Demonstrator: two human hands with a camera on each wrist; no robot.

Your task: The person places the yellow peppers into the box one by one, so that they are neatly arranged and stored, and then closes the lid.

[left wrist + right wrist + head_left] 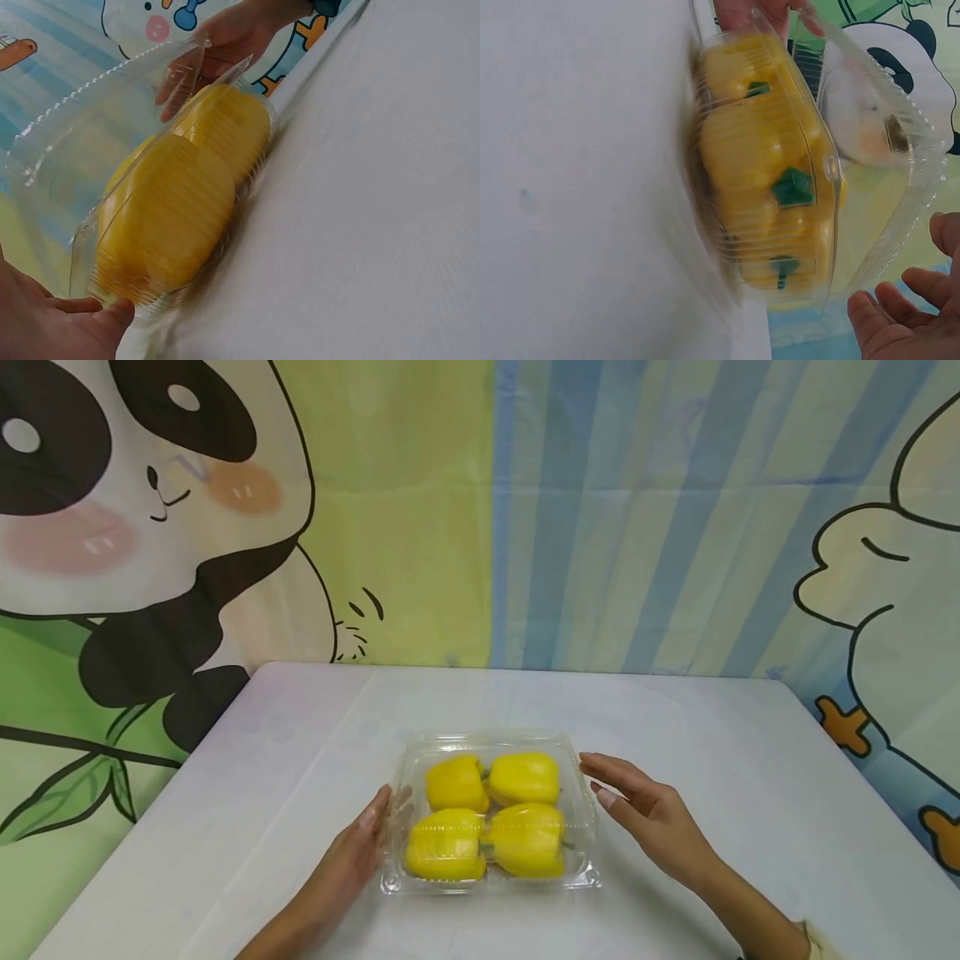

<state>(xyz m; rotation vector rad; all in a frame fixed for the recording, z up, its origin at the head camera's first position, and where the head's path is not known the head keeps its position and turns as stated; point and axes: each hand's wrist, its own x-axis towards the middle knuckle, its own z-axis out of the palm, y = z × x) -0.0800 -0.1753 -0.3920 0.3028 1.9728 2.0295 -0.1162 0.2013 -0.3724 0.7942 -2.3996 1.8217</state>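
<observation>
A clear plastic clamshell box (581, 860) on the white table holds several yellow bell peppers (527, 839) with green stems. In both wrist views, its ribbed clear lid (922, 172) stands raised above the base at an angle. My left hand (356, 843) rests against the left side of the box, thumb and fingertips at its wall, some fingers showing through the plastic. My right hand (652, 818) is at the right side, fingers extended and fingertips right at the lid's edge. The left wrist view shows that right hand (229, 41) partly behind the clear plastic.
The white tabletop (300, 760) spreads around the box. Behind it hangs a printed cloth backdrop (405, 510) with a panda at the left and a white cartoon figure at the right.
</observation>
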